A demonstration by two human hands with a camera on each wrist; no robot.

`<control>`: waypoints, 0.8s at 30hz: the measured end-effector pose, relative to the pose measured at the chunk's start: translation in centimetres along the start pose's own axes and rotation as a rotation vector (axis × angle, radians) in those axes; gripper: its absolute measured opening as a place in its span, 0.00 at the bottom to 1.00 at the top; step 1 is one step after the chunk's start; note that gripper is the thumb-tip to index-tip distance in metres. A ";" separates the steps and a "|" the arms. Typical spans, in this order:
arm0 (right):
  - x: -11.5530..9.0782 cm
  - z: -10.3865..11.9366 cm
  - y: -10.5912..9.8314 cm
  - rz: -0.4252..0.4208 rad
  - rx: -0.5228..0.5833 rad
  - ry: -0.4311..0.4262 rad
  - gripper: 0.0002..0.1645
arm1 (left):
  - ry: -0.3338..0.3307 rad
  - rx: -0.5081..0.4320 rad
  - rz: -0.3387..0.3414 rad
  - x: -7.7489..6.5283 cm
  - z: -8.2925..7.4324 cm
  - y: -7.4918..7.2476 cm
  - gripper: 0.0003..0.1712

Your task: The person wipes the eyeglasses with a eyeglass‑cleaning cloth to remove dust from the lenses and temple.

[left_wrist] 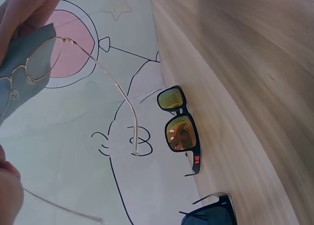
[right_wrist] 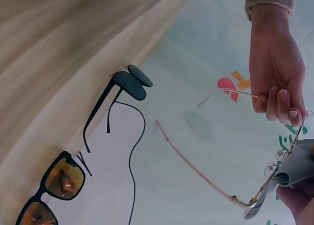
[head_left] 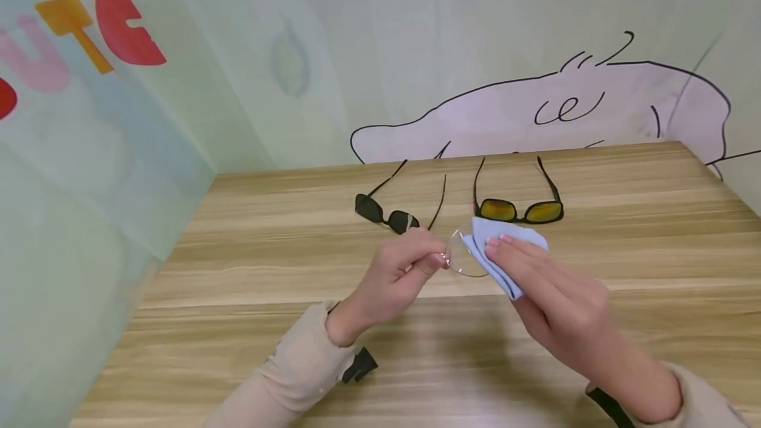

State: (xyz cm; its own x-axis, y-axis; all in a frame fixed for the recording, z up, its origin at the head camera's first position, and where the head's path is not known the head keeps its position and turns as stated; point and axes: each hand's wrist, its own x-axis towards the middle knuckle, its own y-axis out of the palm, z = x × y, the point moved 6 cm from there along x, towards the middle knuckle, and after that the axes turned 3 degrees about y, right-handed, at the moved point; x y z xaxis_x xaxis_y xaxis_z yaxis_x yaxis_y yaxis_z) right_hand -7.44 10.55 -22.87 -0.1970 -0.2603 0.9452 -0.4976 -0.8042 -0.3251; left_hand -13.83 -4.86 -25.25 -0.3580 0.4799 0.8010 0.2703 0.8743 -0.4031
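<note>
A pair of thin wire-framed eyeglasses (head_left: 456,271) is held up over the table. My left hand (head_left: 399,276) pinches them at one end of the frame, near the hinge. On the other side, my right hand (head_left: 561,306) grips a folded light blue cloth (head_left: 516,235) around a lens. The cloth (left_wrist: 37,87) lies behind the rims in the left wrist view, and one temple arm (left_wrist: 117,85) extends away from it. Both temple arms stand unfolded in the right wrist view, one temple arm (right_wrist: 196,171) reaching out from the cloth side. The cloth hides part of the frame.
Behind the hands lie dark sunglasses (head_left: 370,209) and, to their right, black-framed sunglasses with yellow lenses (head_left: 543,212), both unfolded on the wooden table (head_left: 267,236). A printed cloth backdrop (head_left: 368,51) rises behind the table's far edge and along its left side.
</note>
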 end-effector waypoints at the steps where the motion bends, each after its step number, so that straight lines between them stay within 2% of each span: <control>1: 0.1 -0.1 0.1 0.011 0.000 0.016 0.16 | 0.000 -0.006 0.005 0.0 0.0 0.1 0.18; 5: 0.7 -0.1 0.6 0.056 0.028 0.024 0.16 | -0.020 -0.022 0.009 0.0 0.1 0.4 0.18; 8: 0.9 0.3 1.2 0.070 0.069 -0.020 0.15 | -0.065 -0.012 -0.004 -0.1 0.4 0.5 0.18; 11: 1.0 0.7 1.7 0.057 0.101 -0.085 0.13 | -0.104 0.017 -0.022 0.0 0.5 0.3 0.11; 13: 0.8 0.9 1.7 0.050 0.114 -0.125 0.12 | -0.108 0.035 -0.030 0.0 0.5 0.2 0.08; 17: 0.3 1.3 1.5 0.075 0.133 -0.172 0.12 | -0.114 0.027 -0.031 -0.1 0.4 0.1 0.08; 20: 0.1 1.4 1.1 0.086 0.135 -0.187 0.12 | -0.115 0.007 -0.024 -0.3 0.5 0.0 0.11; 24: 0.1 1.3 0.5 0.055 0.123 -0.190 0.13 | -0.095 -0.016 -0.025 -0.3 0.5 -0.2 0.16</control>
State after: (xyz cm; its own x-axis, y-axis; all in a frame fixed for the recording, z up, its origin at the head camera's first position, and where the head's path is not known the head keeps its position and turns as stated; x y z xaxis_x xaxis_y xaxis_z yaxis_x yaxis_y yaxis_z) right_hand -6.61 9.48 -22.90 -0.0524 -0.3926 0.9182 -0.3814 -0.8419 -0.3817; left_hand -14.22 -5.12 -25.66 -0.4476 0.4633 0.7649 0.2741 0.8852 -0.3758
